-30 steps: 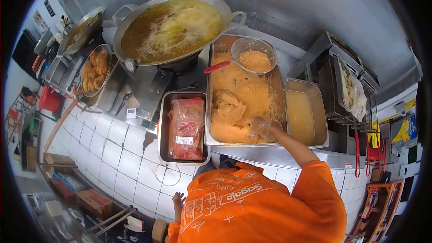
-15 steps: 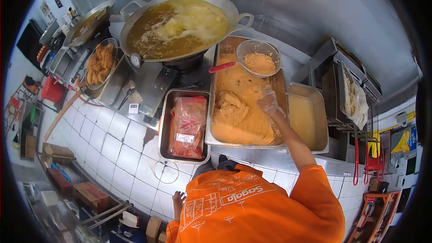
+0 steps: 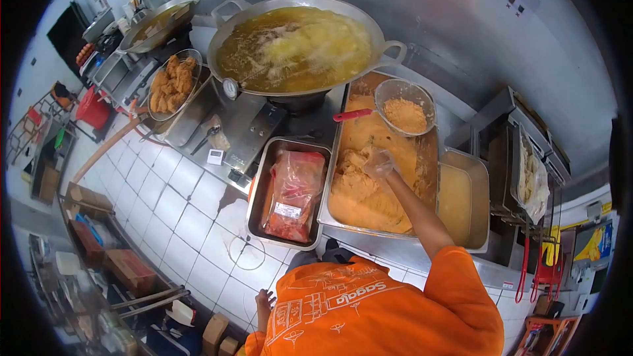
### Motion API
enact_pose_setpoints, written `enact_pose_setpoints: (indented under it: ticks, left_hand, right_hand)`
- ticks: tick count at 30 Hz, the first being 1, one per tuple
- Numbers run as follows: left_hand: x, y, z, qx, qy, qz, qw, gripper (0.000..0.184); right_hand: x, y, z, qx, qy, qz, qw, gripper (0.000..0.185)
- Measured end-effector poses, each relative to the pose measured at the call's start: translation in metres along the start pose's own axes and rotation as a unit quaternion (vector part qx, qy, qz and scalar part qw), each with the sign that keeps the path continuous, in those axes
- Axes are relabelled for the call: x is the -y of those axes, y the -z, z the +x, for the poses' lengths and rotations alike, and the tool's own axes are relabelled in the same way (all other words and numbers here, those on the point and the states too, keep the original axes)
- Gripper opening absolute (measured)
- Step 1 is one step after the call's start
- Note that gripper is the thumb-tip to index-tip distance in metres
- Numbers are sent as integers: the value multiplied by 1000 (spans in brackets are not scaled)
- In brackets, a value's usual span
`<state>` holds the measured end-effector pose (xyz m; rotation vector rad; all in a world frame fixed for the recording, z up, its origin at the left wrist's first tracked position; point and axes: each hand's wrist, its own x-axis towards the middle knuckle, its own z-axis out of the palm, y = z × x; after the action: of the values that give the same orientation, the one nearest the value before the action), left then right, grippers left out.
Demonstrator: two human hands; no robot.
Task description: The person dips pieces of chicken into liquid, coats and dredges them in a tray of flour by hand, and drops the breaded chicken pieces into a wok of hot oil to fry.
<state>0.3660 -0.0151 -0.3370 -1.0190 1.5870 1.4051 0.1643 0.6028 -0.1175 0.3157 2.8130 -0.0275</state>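
My right hand (image 3: pixel 378 164), in a clear plastic glove, is down in the orange breading flour (image 3: pixel 372 207) of a large metal tray (image 3: pixel 427 206). It touches a heap of flour-coated pieces (image 3: pixel 354 162), and its fingertips are partly hidden there. A round sieve (image 3: pixel 405 108) with a red handle, holding breading crumbs, rests across the tray's far end. My left hand (image 3: pixel 265 300) hangs bare by my side above the tiled floor, fingers apart and empty. Left of the flour stands a steel pan (image 3: pixel 258 207) with a labelled plastic bag of red meat (image 3: pixel 294 191).
A wide wok (image 3: pixel 297 53) of bubbling oil stands behind the trays, with a dial thermometer (image 3: pixel 231 88) at its rim. Fried chicken (image 3: pixel 173 86) fills a wire basket at left. A pan of pale liquid (image 3: pixel 455 207) adjoins the flour tray. A small timer (image 3: pixel 215 156) lies on the counter.
My right hand has moved left through the flour to the coated heap, which has shifted toward the tray's far end. My left hand still hangs at my side. The camera view has shifted.
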Motion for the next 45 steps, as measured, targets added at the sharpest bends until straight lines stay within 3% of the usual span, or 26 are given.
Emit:
enact_pose_setpoints:
  ticks: [3,6,8,10,12,14,17,23,26,29,32,34,35,36,40,42,44,45]
  left_hand:
    - [21,3,17,-10,22,-47,999,76]
    - [23,1,27,-24,27,-28,999,75]
    - [12,-1,9,-25,-2,-7,1000,71]
    - [-4,8,-22,18,-78,101,992,70]
    - [-26,-2,-28,20,-84,135,987,67]
    - [-41,-9,-25,-12,-36,110,993,65]
    - [-53,-12,-23,-35,-5,88,995,62]
    - [-1,0,54,-69,90,5,994,54]
    - [4,2,55,-66,92,0,994,51]
    - [5,-3,56,-64,76,-15,995,51]
    - [0,-7,60,-74,79,-19,994,49]
    - [-10,-14,44,-67,38,-19,997,48]
    - [-17,-17,32,-64,23,-15,998,47]
    - [-17,-17,28,-61,11,-21,998,46]
    - [-9,-18,21,-63,-16,-37,997,46]
    - [-1,-19,28,-81,44,-96,991,50]
    - [17,-19,34,-101,75,-131,983,49]
    - [28,-20,33,-109,88,-142,980,49]
  right_hand:
    - [-6,13,7,115,135,-169,969,31]
    - [-50,-36,41,81,132,-183,971,19]
    - [-67,-55,56,57,127,-191,972,23]
    - [-34,-36,47,-62,98,-131,985,25]
    - [-15,-1,22,-105,45,-25,993,22]
    - [-7,23,-1,-71,-33,131,988,20]
    - [-2,63,-24,-21,-144,352,925,37]
    - [-36,143,-56,32,-142,508,849,43]
    - [-46,177,-77,-62,-56,718,691,36]
    - [-45,238,-93,-54,6,798,600,27]
    - [-57,295,-85,-82,67,729,677,37]
    - [-49,334,-73,-86,58,712,694,37]
    - [-42,353,-64,-87,56,705,702,37]
    - [-25,375,-52,-102,34,656,747,34]
    - [31,423,5,-71,83,562,820,34]
    - [61,427,48,-97,120,478,865,36]
    - [95,415,98,-101,177,519,831,37]
    - [123,426,105,-78,158,433,884,35]
